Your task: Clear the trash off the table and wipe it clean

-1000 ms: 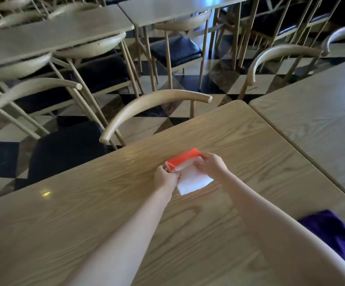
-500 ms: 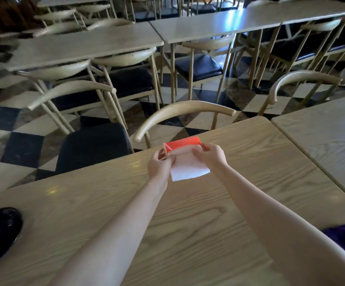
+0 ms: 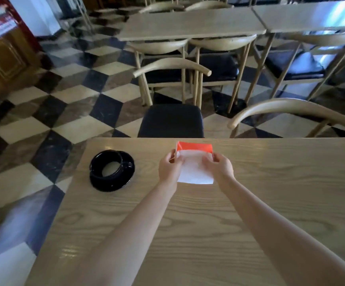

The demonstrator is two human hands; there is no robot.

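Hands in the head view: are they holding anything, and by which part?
Yes, a red-and-white paper. The left hand pinches its left edge and the right hand pinches its right edge, both near its red top end.

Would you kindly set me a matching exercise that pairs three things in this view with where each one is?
Things:
1. red and white packet
2. black cup on its saucer
3. chair with black seat

Places:
A. beyond the far edge of the table
B. gripped by the left hand and right hand
C. on the table, left of both hands

Pairs: 1-B, 2-C, 3-A.
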